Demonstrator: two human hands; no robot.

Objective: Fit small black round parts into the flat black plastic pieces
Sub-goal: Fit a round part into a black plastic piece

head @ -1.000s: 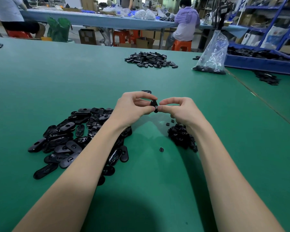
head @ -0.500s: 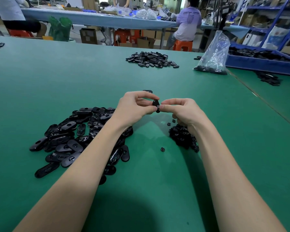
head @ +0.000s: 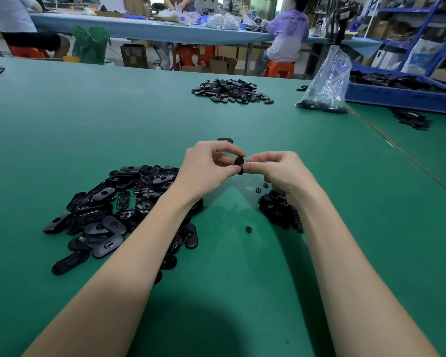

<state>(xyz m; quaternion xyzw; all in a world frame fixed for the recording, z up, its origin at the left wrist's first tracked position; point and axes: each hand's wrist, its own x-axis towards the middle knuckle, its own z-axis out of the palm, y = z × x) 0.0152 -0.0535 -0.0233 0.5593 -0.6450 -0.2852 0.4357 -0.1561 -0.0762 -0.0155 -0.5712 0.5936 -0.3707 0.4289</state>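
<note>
My left hand [head: 208, 169] pinches a flat black plastic piece [head: 239, 161] between thumb and forefinger, above the green table. My right hand [head: 281, 171] meets it from the right, with its thumb and forefinger pinched against the lower end of that piece, where a small black round part [head: 240, 172] barely shows. A heap of flat black oval pieces [head: 106, 210] lies under my left forearm. A smaller heap of small round parts [head: 278, 207] lies under my right wrist. One loose round part [head: 248, 229] sits between my arms.
Another pile of black pieces [head: 231, 90] lies farther back on the green table [head: 113, 119]. A clear plastic bag [head: 327, 83] with black parts stands at the back right, beside a blue bin [head: 402, 95]. One single piece [head: 224, 140] lies just beyond my hands. People sit at a far table.
Both hands stay together on the piece; the fingers have shifted only slightly against it. The heaps have not moved.
</note>
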